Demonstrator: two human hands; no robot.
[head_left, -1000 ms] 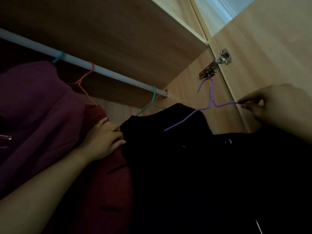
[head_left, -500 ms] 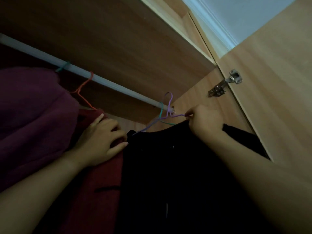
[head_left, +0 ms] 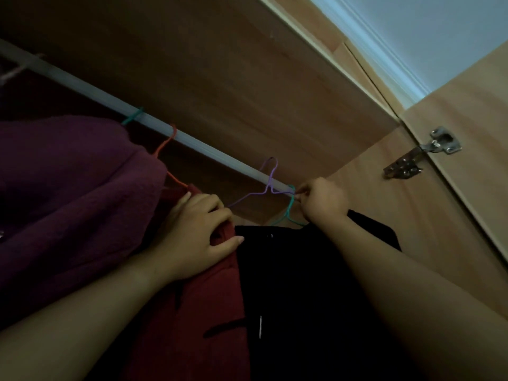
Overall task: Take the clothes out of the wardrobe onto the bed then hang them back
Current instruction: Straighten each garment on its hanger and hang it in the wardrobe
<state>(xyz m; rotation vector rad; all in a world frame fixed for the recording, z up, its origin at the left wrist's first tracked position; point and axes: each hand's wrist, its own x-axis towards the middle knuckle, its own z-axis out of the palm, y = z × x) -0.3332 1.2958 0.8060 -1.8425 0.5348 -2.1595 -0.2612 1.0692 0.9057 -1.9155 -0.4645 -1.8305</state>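
Purple hanger (head_left: 271, 178) was pinched by right hand (head_left: 321, 202) at the rail's (head_left: 192, 141) end; red garment (head_left: 198, 312) was gripped by left hand (head_left: 198, 232).

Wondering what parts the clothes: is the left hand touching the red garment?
Touching. The head view shows the left hand gripping the red garment at its top edge, thumb across the fabric.

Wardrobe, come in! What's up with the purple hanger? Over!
Right hand pinches purple hanger, hook at rail. Left hand grips red garment. Teal hanger close.

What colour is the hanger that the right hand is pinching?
The hanger is purple, clearest in the head view.
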